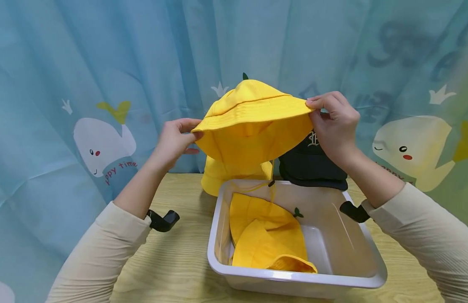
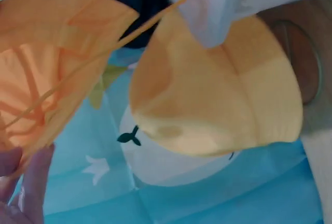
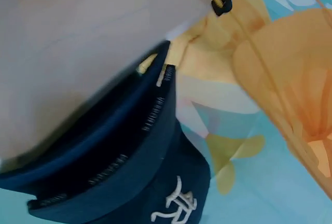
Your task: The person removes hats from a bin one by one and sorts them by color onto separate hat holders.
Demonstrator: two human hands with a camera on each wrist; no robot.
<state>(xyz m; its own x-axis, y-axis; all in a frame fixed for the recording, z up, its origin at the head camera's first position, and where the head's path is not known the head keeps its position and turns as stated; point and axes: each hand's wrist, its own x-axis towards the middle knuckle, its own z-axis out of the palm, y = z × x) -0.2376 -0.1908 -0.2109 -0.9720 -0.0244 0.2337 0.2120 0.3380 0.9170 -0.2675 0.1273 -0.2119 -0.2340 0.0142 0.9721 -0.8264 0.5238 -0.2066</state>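
Up in the air, a yellow bucket hat (image 1: 252,105) with a small green sprout on top is stretched between both hands. My left hand (image 1: 174,141) pinches its brim at the left edge, thumb and fingers showing at the corner in the left wrist view. On the opposite side my right hand (image 1: 337,126) pinches the brim a little higher. A thin yellow cord with a black stopper (image 1: 271,183) hangs from the hat. The brim's underside faces me. In the right wrist view the right hand is out of frame.
Below stands a whitish plastic bin (image 1: 294,276) holding folded yellow hats (image 1: 269,237). Behind it are another yellow bucket hat (image 1: 212,181) and a black cap (image 1: 313,166) with light lettering. A blue curtain (image 1: 150,50) with whale prints closes off the back of the wooden table (image 1: 162,261).
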